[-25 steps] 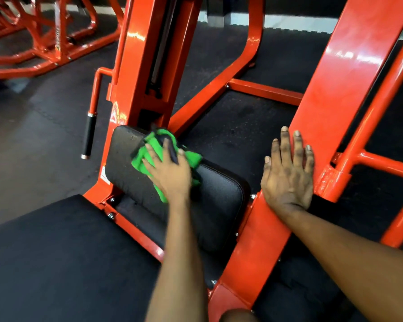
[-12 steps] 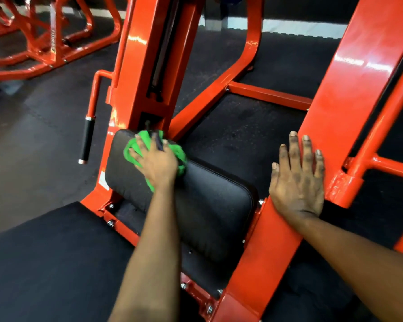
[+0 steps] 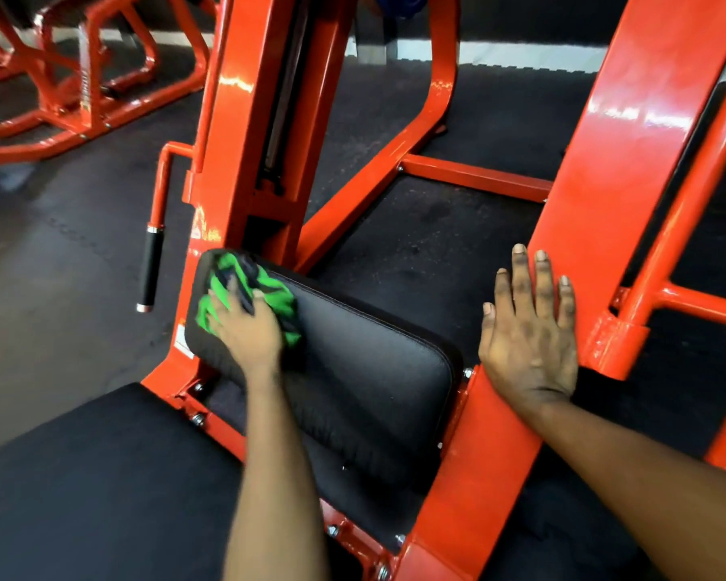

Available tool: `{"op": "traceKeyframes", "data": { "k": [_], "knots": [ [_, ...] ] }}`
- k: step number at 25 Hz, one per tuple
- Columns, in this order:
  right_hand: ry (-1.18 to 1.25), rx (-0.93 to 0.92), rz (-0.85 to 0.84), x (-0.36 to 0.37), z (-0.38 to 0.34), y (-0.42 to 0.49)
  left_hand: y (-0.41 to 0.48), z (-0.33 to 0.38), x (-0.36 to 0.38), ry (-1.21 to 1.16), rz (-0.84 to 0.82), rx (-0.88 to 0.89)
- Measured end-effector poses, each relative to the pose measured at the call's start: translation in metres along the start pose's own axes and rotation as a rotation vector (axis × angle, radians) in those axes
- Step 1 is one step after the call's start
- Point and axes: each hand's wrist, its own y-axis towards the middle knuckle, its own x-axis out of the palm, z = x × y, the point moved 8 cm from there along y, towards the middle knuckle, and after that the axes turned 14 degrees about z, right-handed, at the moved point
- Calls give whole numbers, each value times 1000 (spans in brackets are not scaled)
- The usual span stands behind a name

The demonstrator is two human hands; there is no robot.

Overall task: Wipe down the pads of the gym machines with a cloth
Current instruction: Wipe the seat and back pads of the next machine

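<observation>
Cloth [image 3: 277, 295]: green, bunched at the upper left corner of the pad [image 3: 374, 371], under my left hand [image 3: 246, 333], whose fingers curl over and grip it. My right hand [image 3: 529, 333] lies flat, fingers straight, on the orange frame [image 3: 604, 182] beside the pad. Frame decal [image 3: 202, 232] and sticker [image 3: 180, 341]: unreadable.

We hold our bare left arm stretched forward, and our left hand [image 3: 244, 329] bends its fingers over a crumpled green cloth [image 3: 279, 297], gripping it. Our right hand [image 3: 529, 341] lies flat, palm down, on a slanted orange metal beam [image 3: 621, 169], its fingers straight and slightly spread.
</observation>
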Motion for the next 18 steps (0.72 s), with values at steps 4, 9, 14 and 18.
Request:
{"op": "traceKeyframes", "data": {
  "k": [4, 9, 14, 18],
  "knots": [
    [11, -8, -4, 0, -1, -1, -83, -5, -7, -53, -66, -33],
    [10, -10, 15, 0, -1, -1, 60, -37, 24, 88, -25, -15],
    [-12, -16, 19, 0, -2, -1, 109, -74, 18, 24, -34, -95],
    [-24, -40, 5, -1, -6, 0, -12, -67, -17, 35, -1, -133]
  ]
}}
